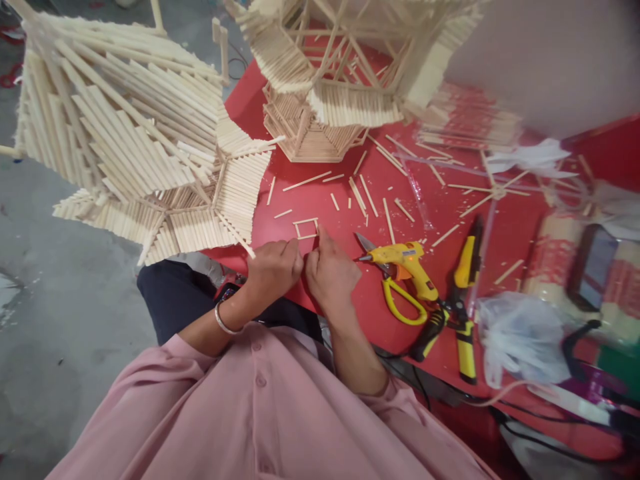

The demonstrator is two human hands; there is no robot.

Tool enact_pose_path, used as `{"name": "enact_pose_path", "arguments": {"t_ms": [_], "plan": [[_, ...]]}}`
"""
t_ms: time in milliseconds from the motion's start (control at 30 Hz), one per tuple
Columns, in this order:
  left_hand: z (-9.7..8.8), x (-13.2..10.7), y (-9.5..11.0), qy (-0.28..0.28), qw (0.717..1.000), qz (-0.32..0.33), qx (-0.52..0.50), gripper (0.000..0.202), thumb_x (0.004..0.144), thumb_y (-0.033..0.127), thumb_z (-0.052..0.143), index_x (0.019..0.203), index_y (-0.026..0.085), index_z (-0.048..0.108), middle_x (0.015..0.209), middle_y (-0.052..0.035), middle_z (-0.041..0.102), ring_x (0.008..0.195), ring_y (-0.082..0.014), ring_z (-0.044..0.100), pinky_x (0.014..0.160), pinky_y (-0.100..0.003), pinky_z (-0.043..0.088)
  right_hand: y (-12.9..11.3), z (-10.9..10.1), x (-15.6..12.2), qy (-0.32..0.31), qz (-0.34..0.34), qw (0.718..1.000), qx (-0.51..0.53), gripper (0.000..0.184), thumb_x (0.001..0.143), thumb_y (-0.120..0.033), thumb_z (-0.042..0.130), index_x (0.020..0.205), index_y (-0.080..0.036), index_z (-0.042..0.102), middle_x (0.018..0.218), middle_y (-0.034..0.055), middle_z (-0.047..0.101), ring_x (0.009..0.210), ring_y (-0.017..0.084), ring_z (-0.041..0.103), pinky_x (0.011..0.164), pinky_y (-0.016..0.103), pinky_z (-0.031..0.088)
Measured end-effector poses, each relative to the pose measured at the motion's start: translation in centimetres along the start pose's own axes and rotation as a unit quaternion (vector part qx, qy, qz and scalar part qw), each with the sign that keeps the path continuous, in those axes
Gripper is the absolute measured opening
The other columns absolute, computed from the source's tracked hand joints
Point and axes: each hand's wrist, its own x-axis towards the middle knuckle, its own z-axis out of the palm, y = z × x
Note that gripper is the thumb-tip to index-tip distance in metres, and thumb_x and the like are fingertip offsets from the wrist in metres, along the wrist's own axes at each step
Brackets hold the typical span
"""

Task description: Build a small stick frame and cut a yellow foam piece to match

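A small rectangular frame of thin wooden sticks (pixel 307 221) lies on the red table just beyond my hands. My left hand (pixel 274 270) is closed, its fingers curled near the frame's lower left corner; what is in the fingertips is hidden. My right hand (pixel 331 272) is at the frame's right side, index finger stretched along that edge and the other fingers folded in. To the right of it are a yellow glue gun (pixel 400 257) and scissors with yellow handles (pixel 407 303), the gun lying partly over the blades.
Large stick-built models stand at the left (pixel 125 127) and back (pixel 355 103). Loose cut sticks (pixel 367 195) litter the red table (pixel 280 230). Yellow-and-black pliers (pixel 465 300), a plastic bag (pixel 523 337), bundled sticks (pixel 553 257) and cables occupy the right side.
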Motion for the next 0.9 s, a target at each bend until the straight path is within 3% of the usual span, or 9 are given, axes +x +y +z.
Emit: {"name": "enact_pose_path", "arguments": {"t_ms": [333,500,733,900], "plan": [[0.0,0.2,-0.1,0.032,0.999,0.013,0.020,0.021,0.093,0.022,0.051,0.095,0.017,0.071,0.068,-0.0050,0.065,0.066,-0.0183,0.060,0.060,-0.031,0.034,-0.1,0.0,0.0,0.005,-0.001,1.000,0.005,0.055,0.091,-0.019,0.039,0.144,-0.013,0.052,0.103,0.0115,0.074,0.080,0.022,0.063,0.062,0.032,0.033],[-0.1,0.3,-0.1,0.050,0.998,0.015,0.017,0.019,0.089,0.018,0.051,0.076,0.019,0.064,0.063,-0.0032,0.061,0.061,-0.0173,0.056,0.059,-0.032,0.031,0.1,0.1,-0.4,0.009,-0.005,1.000,0.006,0.059,0.092,-0.020,0.039,0.150,-0.015,0.044,0.099,0.0104,0.072,0.079,0.020,0.059,0.063,0.031,0.033],[-0.3,0.5,0.0,0.071,0.997,0.019,0.014,0.019,0.088,0.016,0.053,0.070,0.020,0.060,0.061,-0.0023,0.059,0.060,-0.0164,0.054,0.059,-0.032,0.029,1.1,0.6,-1.4,0.048,-0.099,0.994,-0.004,0.048,0.095,-0.022,0.040,0.139,-0.021,0.060,0.081,0.0062,0.061,0.075,0.019,0.050,0.063,0.032,0.028],[-0.3,0.5,-0.1,0.051,0.999,0.012,-0.006,0.022,0.088,0.018,0.053,0.066,0.019,0.058,0.061,-0.0028,0.059,0.060,-0.0160,0.053,0.059,-0.032,0.027,1.4,0.9,-1.5,0.079,-0.116,0.990,-0.004,0.045,0.096,-0.020,0.040,0.134,-0.021,0.065,0.076,0.0049,0.058,0.073,0.018,0.049,0.063,0.033,0.027]]}}
